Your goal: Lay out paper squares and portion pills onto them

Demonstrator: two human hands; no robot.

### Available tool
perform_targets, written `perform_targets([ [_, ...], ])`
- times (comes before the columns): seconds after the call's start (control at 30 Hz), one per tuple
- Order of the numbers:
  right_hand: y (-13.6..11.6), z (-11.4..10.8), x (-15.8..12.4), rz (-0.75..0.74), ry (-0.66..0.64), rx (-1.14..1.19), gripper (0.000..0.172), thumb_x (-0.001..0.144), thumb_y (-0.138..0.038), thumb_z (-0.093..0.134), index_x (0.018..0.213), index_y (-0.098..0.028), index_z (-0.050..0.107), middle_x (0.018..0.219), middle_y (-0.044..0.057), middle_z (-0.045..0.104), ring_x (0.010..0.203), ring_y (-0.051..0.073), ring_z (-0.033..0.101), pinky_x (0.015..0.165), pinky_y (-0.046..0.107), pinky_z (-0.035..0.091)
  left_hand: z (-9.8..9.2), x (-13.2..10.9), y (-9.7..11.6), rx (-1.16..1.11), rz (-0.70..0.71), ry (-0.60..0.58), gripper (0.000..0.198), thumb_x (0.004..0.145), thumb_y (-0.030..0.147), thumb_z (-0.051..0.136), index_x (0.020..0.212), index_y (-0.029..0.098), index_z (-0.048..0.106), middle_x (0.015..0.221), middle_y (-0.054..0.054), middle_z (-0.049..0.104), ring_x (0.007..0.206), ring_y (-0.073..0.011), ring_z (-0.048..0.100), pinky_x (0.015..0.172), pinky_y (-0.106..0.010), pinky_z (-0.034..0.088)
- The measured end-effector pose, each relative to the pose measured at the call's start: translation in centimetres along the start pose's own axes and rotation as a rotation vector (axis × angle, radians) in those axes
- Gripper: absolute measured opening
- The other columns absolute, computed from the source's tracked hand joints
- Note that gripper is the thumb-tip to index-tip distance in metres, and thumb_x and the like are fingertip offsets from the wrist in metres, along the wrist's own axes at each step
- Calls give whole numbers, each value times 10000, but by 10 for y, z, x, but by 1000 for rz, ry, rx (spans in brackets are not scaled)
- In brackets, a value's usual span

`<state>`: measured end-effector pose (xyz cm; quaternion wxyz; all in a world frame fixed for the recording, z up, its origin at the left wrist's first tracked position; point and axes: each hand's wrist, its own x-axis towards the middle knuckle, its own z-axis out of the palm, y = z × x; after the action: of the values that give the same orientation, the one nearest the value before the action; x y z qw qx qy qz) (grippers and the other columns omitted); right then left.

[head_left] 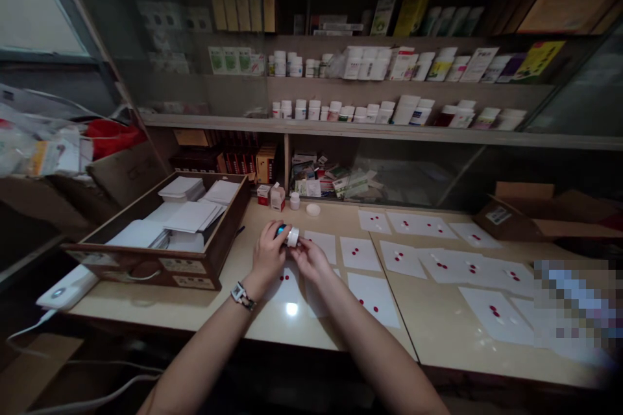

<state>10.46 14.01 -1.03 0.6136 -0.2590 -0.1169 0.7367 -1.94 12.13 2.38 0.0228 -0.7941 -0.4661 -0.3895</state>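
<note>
My left hand (269,251) is closed around a small bottle (292,237) with a white end and a blue-and-dark part, tilted over the table. Close against the bottle's white end is my right hand (309,258), its fingers bent; whether it grips the bottle or something small is hidden. Below and beside the hands lie white paper squares (361,259) bearing red tablets (376,309), some with white ones too. A white round lid (313,209) rests behind the hands, near a small white bottle (294,201) and two small boxes (278,197).
A wooden drawer (211,266) with stacked white papers stands at the left, beside a white device (68,288) with a cable. Shelves (341,130) of medicine bottles rise behind. An open cardboard box (501,217) sits at the back right.
</note>
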Motion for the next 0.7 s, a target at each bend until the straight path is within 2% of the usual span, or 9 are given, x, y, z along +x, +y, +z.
perform_targets([
  [0.13, 3, -3, 0, -6, -3, -24, 155, 669, -41, 601, 758, -162, 639, 752, 18, 703, 709, 125, 644, 665, 213, 523, 3, -1, 0, 104, 104, -9, 446, 805, 48, 493, 1204, 202, 617, 1246, -121, 587, 1211, -277, 474, 957, -423, 474],
  [0.27, 1, -2, -3, -66, -5, 9, 116, 738, -89, 562, 778, -175, 629, 743, 15, 699, 682, 129, 644, 615, 216, 525, 7, -2, 1, 167, 197, 28, 384, 842, 90, 509, 1188, 205, 629, 1237, -124, 603, 1204, -275, 491, 982, -421, 450],
  [0.33, 0, 2, -7, -64, 37, 43, 119, 769, -100, 532, 776, -174, 624, 743, 18, 698, 667, 124, 643, 605, 209, 526, 8, -2, 0, 155, 187, 36, 390, 841, 78, 498, 1184, 207, 632, 1233, -123, 607, 1208, -271, 489, 978, -415, 452],
  [0.47, -2, 11, -12, -45, 116, 73, 170, 808, -104, 468, 787, -184, 617, 759, 17, 703, 705, 124, 653, 637, 210, 543, 6, -1, -1, 104, 120, -22, 431, 824, 76, 501, 1222, 202, 612, 1259, -131, 589, 1232, -278, 464, 968, -427, 460],
  [0.7, -5, 4, -9, 26, 66, 67, 159, 789, -97, 486, 788, -185, 619, 727, 31, 687, 685, 143, 638, 632, 236, 538, 3, -2, 1, 48, 60, -30, 492, 787, 33, 462, 1216, 221, 612, 1269, -112, 576, 1239, -269, 447, 988, -443, 452],
])
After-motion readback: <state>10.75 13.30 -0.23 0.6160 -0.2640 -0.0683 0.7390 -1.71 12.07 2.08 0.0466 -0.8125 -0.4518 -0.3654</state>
